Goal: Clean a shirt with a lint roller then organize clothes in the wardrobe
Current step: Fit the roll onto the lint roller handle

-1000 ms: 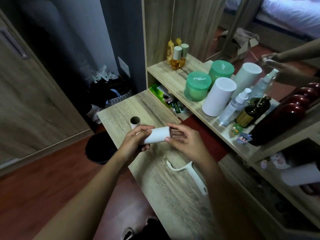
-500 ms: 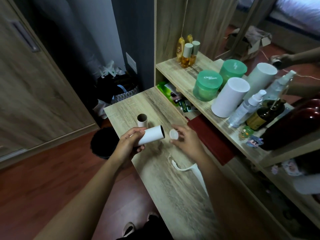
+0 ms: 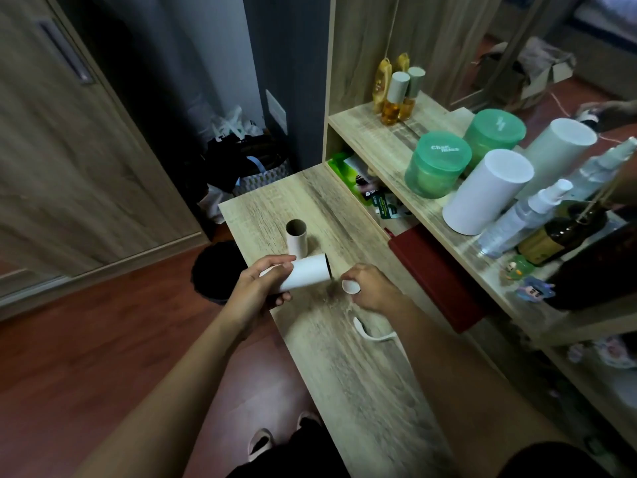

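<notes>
Drawn clear of the white lint roll [image 3: 306,277] since a second ago, a small white cap [image 3: 351,287] is pinched in the right hand [image 3: 370,289], just off the roll's open end. The roll is gripped around its left half by the left hand [image 3: 256,293] and held roughly level above the wooden table [image 3: 344,374]. The roller's white handle [image 3: 374,334] is seen lying on the table, partly hidden under the right forearm. An empty cardboard core [image 3: 297,238] stands upright just behind the roll.

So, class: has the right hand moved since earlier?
Yes. The right hand, pinching a small cap, has drawn away from the white roll, toward the handle on the table.
</notes>
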Motion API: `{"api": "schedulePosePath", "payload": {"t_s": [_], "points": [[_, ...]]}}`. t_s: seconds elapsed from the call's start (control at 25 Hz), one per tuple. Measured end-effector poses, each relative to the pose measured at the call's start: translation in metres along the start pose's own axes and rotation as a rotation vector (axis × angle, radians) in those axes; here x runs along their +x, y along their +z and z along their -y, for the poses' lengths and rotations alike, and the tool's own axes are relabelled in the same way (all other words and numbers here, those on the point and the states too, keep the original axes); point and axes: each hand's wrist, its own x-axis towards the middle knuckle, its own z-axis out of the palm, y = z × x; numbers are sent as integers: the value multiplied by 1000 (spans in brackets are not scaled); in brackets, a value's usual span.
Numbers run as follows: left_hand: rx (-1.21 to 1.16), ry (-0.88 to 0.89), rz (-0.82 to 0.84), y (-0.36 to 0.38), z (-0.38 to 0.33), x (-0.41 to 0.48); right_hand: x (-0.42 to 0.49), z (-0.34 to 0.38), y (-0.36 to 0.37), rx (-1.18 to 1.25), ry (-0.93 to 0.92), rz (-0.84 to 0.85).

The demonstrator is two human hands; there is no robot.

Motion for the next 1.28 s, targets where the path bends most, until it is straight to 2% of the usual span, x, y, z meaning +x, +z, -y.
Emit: {"api": "schedulePosePath", "payload": {"t_s": [0.24,0.4,0.56,0.64,0.72,0.88,1.0,1.28], "points": [[0,15,24,1,-2,-3,-16,2,-15,93,-21,-74],[107,17,-12,-2,3,-2,-29,2,-33,96,-76,-118],[497,155,-20,16,1,-3,-42,13,-49,35,-201,-125],[706,243,44,27,1,-4,-45,19,-52,4,-223,-121],[794,280,113,35,2,-4,-47,24,-51,-6,-224,-124],[795,270,162,42,6,-6,-49,24,-47,44,-211,-159],[732,255,118,42,9,-6,-48,21,-45,58,-170,-171],[740,391,-23,45,10,-9,-47,13,-48,78,-159,-223]]}}
